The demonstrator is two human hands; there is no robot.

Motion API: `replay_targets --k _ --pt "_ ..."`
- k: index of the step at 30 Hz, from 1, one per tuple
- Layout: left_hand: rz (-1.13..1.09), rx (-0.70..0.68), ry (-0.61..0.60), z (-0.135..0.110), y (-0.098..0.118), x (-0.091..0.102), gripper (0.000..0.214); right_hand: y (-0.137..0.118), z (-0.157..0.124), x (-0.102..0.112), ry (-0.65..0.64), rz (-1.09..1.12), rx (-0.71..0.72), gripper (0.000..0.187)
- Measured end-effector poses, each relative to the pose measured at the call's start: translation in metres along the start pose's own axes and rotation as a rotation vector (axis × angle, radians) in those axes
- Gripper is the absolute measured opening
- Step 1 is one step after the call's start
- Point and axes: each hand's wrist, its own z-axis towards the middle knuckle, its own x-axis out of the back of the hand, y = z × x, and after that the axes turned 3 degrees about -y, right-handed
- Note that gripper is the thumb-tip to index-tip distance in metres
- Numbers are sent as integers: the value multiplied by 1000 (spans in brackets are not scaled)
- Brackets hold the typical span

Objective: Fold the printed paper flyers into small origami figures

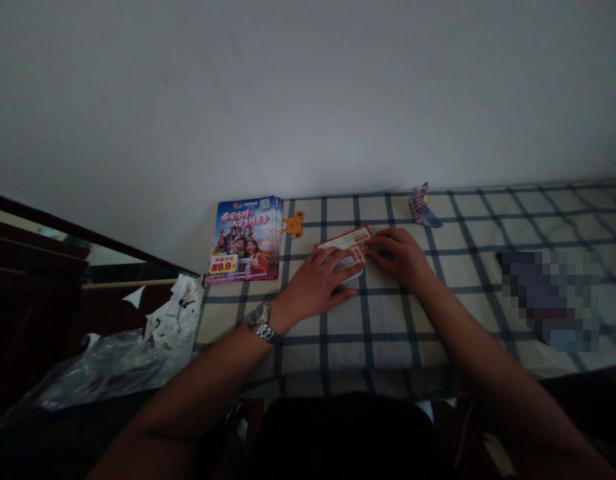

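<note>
A white leaflet with a red border [344, 239] lies on the checked tablecloth, partly folded over, with a yellow and red printed patch showing. My left hand [321, 280], a metal watch [263, 323] on its wrist, rests flat over the leaflet's lower left part with fingers stretched out. At the leaflet's right edge, my right hand [401, 257] pinches the paper between thumb and fingers. Part of the leaflet is hidden beneath my left fingers. To the left of my hands sits a stack of blue and pink printed flyers [245, 243].
The checked cloth [388, 340] covers a table against a grey wall. A crumpled printed paper [424, 207] stands near the wall. A blurred-out dark object [548, 300] lies at right. Plastic wrapping [113, 360] and torn white paper [181, 303] are at lower left.
</note>
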Motion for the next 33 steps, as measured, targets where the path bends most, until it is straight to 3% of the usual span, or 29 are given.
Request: replay_targets --k 11,26,33 --pt "-43 -30 17 2 -3 5 48 -4 1 -4 -98 192 150 14" --pt "-72 -158 16 -1 -18 20 31 -3 3 -4 -128 219 133 12" --pt "-84 -178 12 -1 -22 17 25 -3 1 -5 -110 205 138 13"
